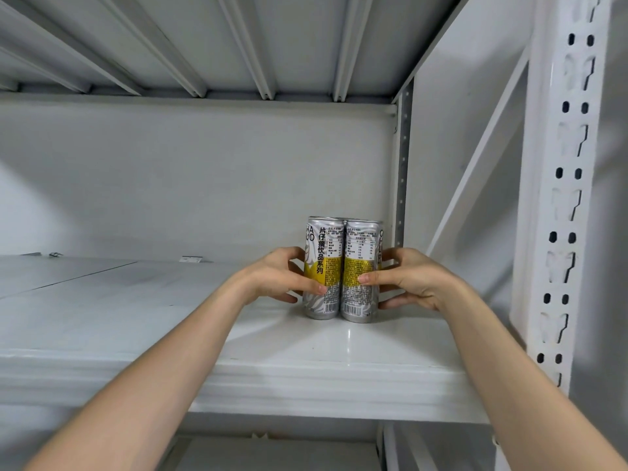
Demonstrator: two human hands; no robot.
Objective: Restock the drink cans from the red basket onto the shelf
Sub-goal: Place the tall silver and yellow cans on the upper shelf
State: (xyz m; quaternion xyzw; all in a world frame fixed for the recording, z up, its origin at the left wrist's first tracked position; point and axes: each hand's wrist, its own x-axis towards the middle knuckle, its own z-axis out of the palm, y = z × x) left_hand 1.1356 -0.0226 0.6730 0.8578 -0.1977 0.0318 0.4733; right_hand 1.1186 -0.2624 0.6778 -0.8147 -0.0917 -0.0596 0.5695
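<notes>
Two tall silver and yellow drink cans stand upright side by side on the white shelf, near its right end. My left hand grips the left can from its left side, thumb across the front. My right hand grips the right can from its right side, thumb on the yellow band. More can tops seem to show just behind these two. The red basket is out of view.
A white perforated upright and a diagonal brace stand at the right. The ribbed underside of the shelf above is overhead. Small white tags lie at the shelf's back. A lower level shows beneath the front edge.
</notes>
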